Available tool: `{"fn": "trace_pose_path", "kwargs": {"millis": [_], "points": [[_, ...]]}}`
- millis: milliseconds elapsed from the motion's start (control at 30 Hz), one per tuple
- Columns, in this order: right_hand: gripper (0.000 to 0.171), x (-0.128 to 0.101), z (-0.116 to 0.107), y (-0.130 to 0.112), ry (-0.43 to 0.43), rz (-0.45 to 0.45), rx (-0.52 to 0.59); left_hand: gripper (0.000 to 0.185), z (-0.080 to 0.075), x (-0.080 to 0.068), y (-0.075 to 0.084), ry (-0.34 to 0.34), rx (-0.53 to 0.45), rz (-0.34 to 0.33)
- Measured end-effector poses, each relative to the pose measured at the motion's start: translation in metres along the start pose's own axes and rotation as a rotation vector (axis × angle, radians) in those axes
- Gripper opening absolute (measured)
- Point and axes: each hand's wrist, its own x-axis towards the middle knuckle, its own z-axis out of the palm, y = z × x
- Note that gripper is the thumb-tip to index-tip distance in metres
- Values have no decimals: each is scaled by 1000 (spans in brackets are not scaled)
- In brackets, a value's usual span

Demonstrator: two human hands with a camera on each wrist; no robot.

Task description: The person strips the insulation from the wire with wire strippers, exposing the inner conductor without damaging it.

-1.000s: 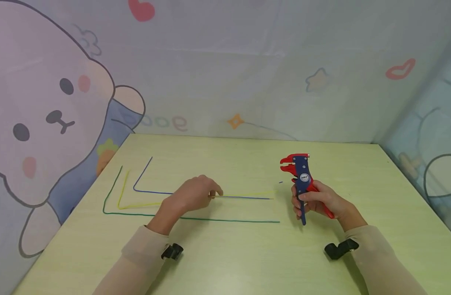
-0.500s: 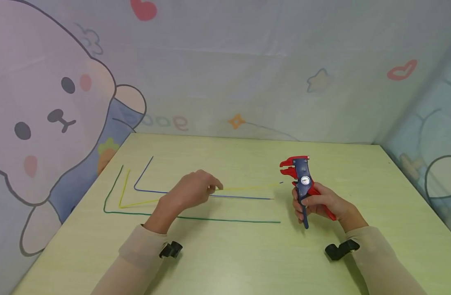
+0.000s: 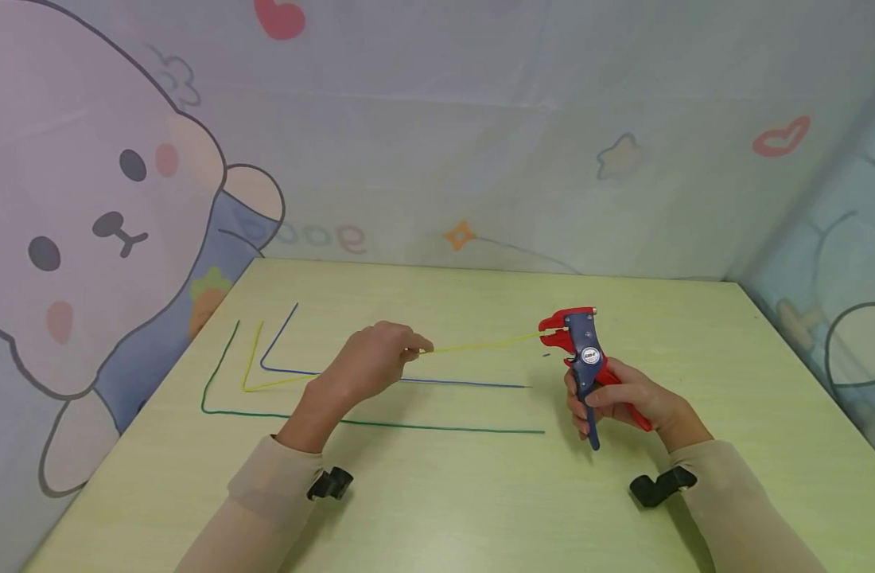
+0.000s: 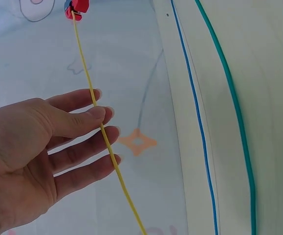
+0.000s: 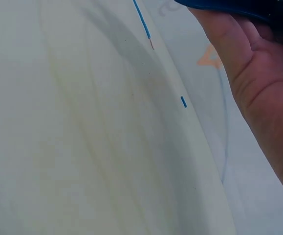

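Observation:
My left hand [image 3: 376, 358] pinches a yellow wire [image 4: 125, 188] between thumb and fingers, lifted off the table. The wire's right end reaches the red jaws of a wire stripper [image 3: 584, 338]; whether they clamp it cannot be told. My right hand [image 3: 620, 396] grips the stripper's red and blue handles, its head pointing up and left. In the right wrist view only a blue handle [image 5: 229, 7] of the tool shows, above the hand. A blue wire [image 3: 466, 383] with a bare copper end lies below the yellow one.
A green wire [image 3: 445, 428] lies nearer the front of the pale table [image 3: 480, 501], its left end bent like the others. A short blue insulation piece [image 5: 184, 102] lies near the stripper. A printed cloth [image 3: 409, 143] hangs behind the table.
My left hand has picked up the yellow wire from beside the blue one, raising it and bringing its end to the stripper's jaws. The stripper has dipped slightly.

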Motion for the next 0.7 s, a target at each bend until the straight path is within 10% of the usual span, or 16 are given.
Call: {"fn": "trace_pose_path", "kwargs": {"millis": [700], "points": [[22, 4, 2, 1, -9, 19, -46, 30, 3, 3, 6, 17, 38, 13]]}}
